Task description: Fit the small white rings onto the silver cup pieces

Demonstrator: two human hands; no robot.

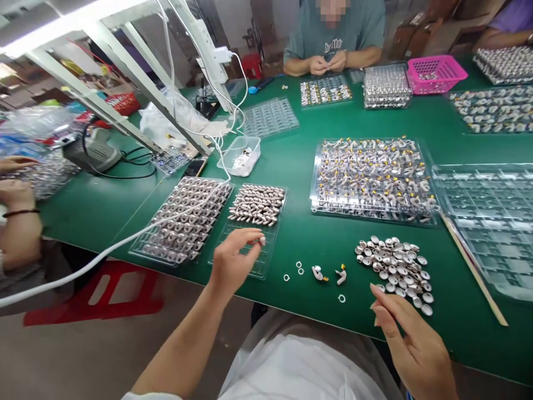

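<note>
Over a small clear tray (263, 260), the left hand (231, 258) I watch from far away pinches one tiny shiny piece (262, 240), maybe so it won't fall. The right hand (410, 330) is loose and looks empty, by round caps (400, 266) probably piled for easy reach. Across the green table (291, 166), another person (337, 33) works.

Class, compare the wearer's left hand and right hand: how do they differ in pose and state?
The left hand pinches a small pale piece; the right hand shows nothing gripped, its thumb and index finger apart.
The left hand is over a part-filled tray; the right hand is at the near side of the pile of round caps.
Both are bare.
</note>
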